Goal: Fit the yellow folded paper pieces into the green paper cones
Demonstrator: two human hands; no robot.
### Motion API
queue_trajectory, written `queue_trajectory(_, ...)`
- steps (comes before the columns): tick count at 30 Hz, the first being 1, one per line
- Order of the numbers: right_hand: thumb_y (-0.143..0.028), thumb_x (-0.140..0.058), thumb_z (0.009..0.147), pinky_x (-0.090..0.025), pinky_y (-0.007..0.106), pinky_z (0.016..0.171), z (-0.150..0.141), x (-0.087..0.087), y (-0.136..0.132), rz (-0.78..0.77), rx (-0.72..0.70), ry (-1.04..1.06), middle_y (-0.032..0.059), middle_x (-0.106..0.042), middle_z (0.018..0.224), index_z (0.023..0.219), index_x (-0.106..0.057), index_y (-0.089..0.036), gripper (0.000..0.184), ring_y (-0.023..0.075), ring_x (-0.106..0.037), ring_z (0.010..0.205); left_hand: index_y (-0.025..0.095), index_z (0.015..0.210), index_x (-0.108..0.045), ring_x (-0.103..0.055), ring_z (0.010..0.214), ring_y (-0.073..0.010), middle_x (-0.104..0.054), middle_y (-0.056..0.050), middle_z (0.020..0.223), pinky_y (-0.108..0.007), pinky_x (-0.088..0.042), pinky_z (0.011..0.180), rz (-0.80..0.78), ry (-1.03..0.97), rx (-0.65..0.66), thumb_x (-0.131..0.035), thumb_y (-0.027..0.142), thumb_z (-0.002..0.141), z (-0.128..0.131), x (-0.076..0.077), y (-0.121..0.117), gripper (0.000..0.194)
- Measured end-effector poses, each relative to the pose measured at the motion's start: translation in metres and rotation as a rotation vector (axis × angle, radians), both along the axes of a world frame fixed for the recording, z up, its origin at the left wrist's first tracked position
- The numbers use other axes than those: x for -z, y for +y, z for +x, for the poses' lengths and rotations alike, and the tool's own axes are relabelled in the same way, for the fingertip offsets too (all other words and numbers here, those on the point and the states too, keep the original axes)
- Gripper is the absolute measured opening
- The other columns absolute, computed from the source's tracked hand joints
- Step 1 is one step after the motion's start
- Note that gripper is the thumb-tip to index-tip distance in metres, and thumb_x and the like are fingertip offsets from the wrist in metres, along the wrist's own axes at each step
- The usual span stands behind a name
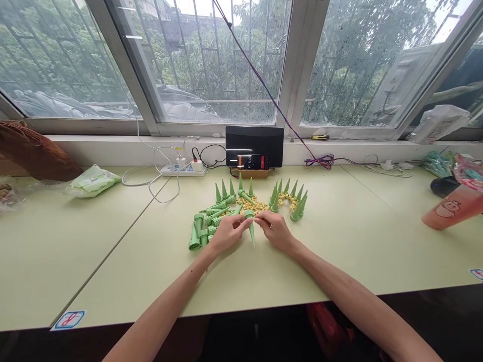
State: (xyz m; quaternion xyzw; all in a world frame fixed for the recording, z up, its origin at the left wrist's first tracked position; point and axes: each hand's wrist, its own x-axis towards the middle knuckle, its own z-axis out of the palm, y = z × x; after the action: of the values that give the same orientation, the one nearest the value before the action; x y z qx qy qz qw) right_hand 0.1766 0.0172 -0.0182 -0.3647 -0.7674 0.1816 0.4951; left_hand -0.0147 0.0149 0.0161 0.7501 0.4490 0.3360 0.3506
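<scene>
A green plastic watering spike (252,234) is held in my left hand (227,232), its wide cap up and its point down towards me. The fingers of my right hand (274,229) are pinched together at the right side of the cap; what they hold, if anything, is too small to make out. Just beyond my hands lies a heap of small yellow pieces (253,204). Several loose green spikes (198,229) are piled left of my left hand. Upright green spikes (300,208) form an arc at the right around more yellow pieces.
A phone (252,161) showing a timer leans on a dark tablet (260,136) at the back. Left of it are a power strip (184,169) with cables and a tissue pack (94,181). A pink drink cup (451,207) stands at the right, tilted in view.
</scene>
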Motion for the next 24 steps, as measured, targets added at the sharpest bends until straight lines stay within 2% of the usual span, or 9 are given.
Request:
queue_trajectory(8,-0.03,-0.05,0.099,-0.044,0.029,0.063,0.001,0.001,0.002,-0.004,-0.001,-0.01,0.0042,-0.063,0.074,0.084,-0.063,-0.02,0.022,0.0171,-0.054,0.067,0.018,0.069,-0.051,-0.046,0.052,-0.0107,-0.048,0.004,0.058,-0.024,-0.037,0.051,0.119,0.009,-0.016,-0.06,0.041,0.088,0.0,0.005,0.001,0.031)
queue_trajectory(14,-0.031,-0.049,0.099,-0.044,0.029,0.063,0.0,0.0,0.001,0.005,-0.005,-0.007,0.0036,-0.062,0.072,0.082,-0.063,-0.02,0.025,0.0168,-0.054,0.066,0.017,0.072,-0.056,-0.049,0.058,-0.0099,-0.051,0.0,0.076,-0.023,-0.043,0.052,0.191,-0.048,0.004,-0.061,0.044,0.089,0.0,0.007,0.002,0.032)
queue_trajectory(19,-0.033,-0.048,0.1,-0.043,0.029,0.062,0.001,-0.001,0.001,0.003,-0.008,0.002,0.0037,-0.061,0.072,0.082,-0.062,-0.02,0.026,0.0169,-0.054,0.066,0.018,0.07,-0.053,-0.047,0.058,-0.0098,-0.048,0.0,0.077,-0.024,-0.045,0.052,0.208,-0.069,0.0,-0.061,0.045,0.089,0.0,0.009,0.003,0.034)
queue_trajectory(24,-0.032,-0.049,0.1,-0.043,0.029,0.062,0.0,-0.002,0.0,0.002,-0.014,0.015,0.0035,-0.061,0.072,0.082,-0.062,-0.02,0.025,0.0167,-0.053,0.065,0.018,0.077,-0.057,-0.048,0.06,-0.0103,-0.051,-0.001,0.08,-0.023,-0.045,0.053,0.271,-0.038,0.006,-0.059,0.044,0.091,-0.001,0.011,0.005,0.029)
